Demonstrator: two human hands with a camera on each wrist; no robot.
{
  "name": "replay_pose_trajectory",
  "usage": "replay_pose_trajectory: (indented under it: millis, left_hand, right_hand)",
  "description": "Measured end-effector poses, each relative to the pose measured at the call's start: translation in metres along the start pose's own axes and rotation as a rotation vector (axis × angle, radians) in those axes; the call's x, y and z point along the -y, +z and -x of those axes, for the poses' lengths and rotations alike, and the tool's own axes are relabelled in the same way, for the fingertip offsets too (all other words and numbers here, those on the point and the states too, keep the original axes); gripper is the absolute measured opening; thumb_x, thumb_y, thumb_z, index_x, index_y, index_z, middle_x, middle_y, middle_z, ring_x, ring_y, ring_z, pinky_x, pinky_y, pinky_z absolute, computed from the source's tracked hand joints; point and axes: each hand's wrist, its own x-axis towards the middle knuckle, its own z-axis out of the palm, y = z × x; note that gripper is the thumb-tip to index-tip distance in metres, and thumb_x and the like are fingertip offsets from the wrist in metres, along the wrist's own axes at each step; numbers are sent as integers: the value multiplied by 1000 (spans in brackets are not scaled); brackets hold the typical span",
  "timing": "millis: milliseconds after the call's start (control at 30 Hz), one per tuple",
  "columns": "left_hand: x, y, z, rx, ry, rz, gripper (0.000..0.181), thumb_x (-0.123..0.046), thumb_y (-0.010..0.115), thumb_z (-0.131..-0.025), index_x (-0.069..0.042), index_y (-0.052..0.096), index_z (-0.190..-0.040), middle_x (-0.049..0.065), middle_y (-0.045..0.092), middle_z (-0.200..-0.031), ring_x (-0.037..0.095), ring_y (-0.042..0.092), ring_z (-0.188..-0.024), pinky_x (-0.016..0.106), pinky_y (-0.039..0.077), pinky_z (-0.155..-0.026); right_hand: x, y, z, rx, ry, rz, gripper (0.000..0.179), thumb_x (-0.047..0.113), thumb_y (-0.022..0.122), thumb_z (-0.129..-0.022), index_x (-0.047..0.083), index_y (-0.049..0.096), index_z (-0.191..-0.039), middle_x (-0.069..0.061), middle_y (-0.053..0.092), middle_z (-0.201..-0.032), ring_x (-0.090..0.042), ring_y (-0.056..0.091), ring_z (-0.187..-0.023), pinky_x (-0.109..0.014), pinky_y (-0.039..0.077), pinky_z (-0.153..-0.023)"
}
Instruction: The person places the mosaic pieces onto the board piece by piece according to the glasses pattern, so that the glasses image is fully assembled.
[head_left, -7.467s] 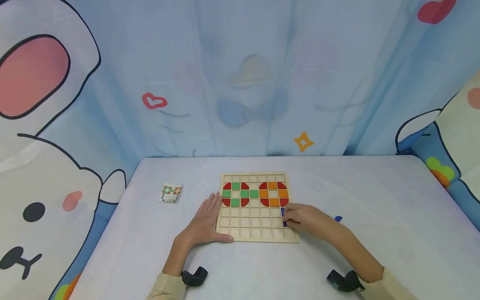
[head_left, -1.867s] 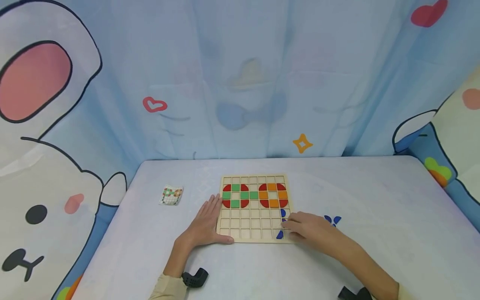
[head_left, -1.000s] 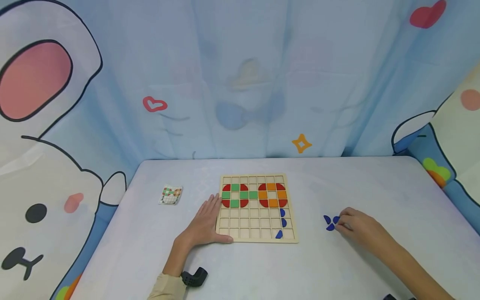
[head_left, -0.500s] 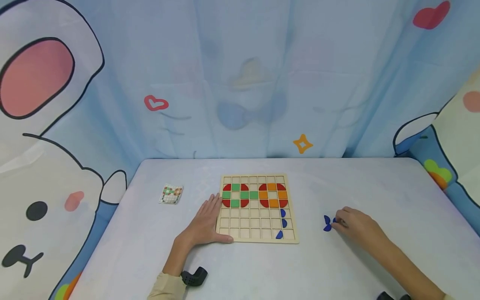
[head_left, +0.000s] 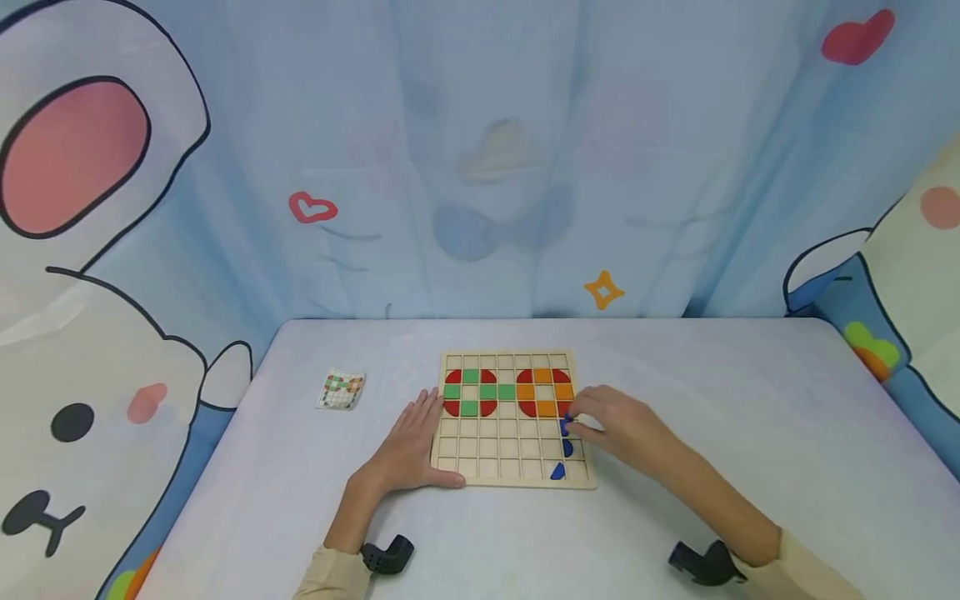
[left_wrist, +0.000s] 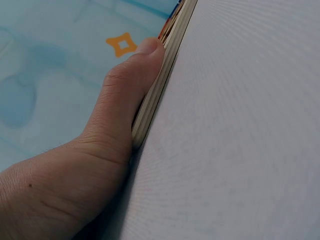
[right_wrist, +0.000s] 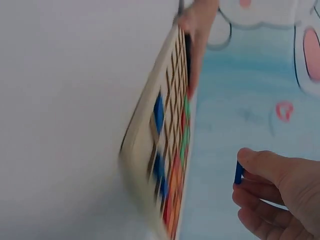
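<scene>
A square wooden grid board (head_left: 487,471) lies flat on the table. Red, green and orange pieces fill two ring patterns in its upper rows, joined by a green square (head_left: 506,392). My left hand (head_left: 408,450) rests along the board's left side, fingers straight, thumb at the near edge. Over the right edge, my right hand (head_left: 626,429) pinches a small blue piece (right_wrist: 239,172) between thumb and fingers. Below that hand, rounded blue pieces lie in the right-hand cells: one partly covered by the fingertips, another blue piece (head_left: 567,448), and a blue piece (head_left: 557,472) near the bottom.
A small pattern card (head_left: 342,390) with a matching coloured design lies left of the board. The white tablecloth (head_left: 735,375) runs back to a blue cartoon curtain (head_left: 420,167). My right forearm covers the spot where loose blue pieces lay.
My right hand has picked a blue piece from the loose group on the right and carried it left to the board. Earlier, more blue pieces came onto the board. My left hand stays put.
</scene>
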Motion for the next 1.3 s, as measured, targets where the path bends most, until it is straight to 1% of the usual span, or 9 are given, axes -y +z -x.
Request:
replay_pose_trajectory:
  millis: [100, 167, 300, 433, 633, 867, 1000, 1133, 1300]
  left_hand:
    - [0, 0, -1, 7, -1, -4, 124, -69, 71, -70, -8, 7, -157, 7, 5, -166, 24, -1, -154, 47, 9, -125]
    - [0, 0, -2, 9, -1, -8, 124, -70, 71, -70, -9, 6, -157, 6, 4, -166, 23, -3, -154, 46, 8, -125]
    - [-1, 0, -3, 0, 11, -1, 124, -70, 70, -71, -9, 6, -157, 6, 4, -166, 22, -3, -154, 47, 7, -125]
    - [0, 1, -2, 6, 22, -7, 124, -71, 69, -71, -9, 4, -157, 6, 3, -166, 23, -3, -154, 48, 7, -125]
    - [2, 1, -1, 4, 10, -30, 124, -71, 69, -71, -8, 5, -157, 7, 3, -166, 22, -3, -154, 47, 7, -125]
    - [2, 1, 1, 17, 3, -19, 125, -72, 69, -71, -8, 4, -157, 6, 3, -166, 21, -5, -154, 46, 5, -125]
    - [3, 0, 1, 15, -1, -23, 125, -72, 69, -71, -8, 4, -157, 6, 3, -166, 21, -4, -154, 46, 6, -125]
    - [3, 0, 1, 16, -2, -18, 125, -72, 69, -71, -8, 4, -157, 6, 3, -166, 21, -4, -154, 46, 6, -125]
    - [3, 0, 0, 10, 1, -10, 125, -71, 70, -71, -8, 4, -157, 6, 3, -166, 21, -4, -154, 45, 5, -125]
  right_hand:
    - [31, 17, -27, 3, -164, -29, 15, 24, 81, -79, 17, 72, -89, 5, 69, -88, -10, 62, -82, -22, 57, -72]
    - [48, 30, -46, 27, -248, -58, 13, 26, 79, -81, 17, 73, -90, 6, 69, -88, -9, 62, -80, -20, 56, -73]
    - [69, 54, -77, 88, -327, -58, 9, 24, 74, -86, 16, 74, -90, 4, 70, -88, -11, 62, -82, -21, 56, -78]
    - [77, 67, -91, 131, -345, -9, 9, 23, 72, -88, 15, 73, -90, 4, 69, -88, -12, 61, -84, -22, 55, -81]
    - [82, 78, -98, 158, -339, 11, 12, 27, 72, -87, 16, 75, -93, 4, 71, -88, -12, 60, -84, -22, 55, -81]
    - [88, 83, -98, 113, -371, 71, 9, 25, 74, -86, 16, 77, -87, 3, 69, -84, -12, 57, -80, -21, 52, -74]
    - [91, 84, -97, 101, -371, 62, 7, 20, 73, -86, 14, 76, -85, 3, 67, -82, -12, 57, -81, -20, 52, -74]
    - [92, 86, -97, 110, -352, 49, 7, 19, 72, -87, 13, 76, -86, 3, 67, -83, -12, 58, -83, -20, 53, -77]
    - [92, 86, -97, 105, -330, 63, 7, 19, 73, -87, 13, 76, -87, 3, 66, -81, -12, 56, -79, -19, 52, -72]
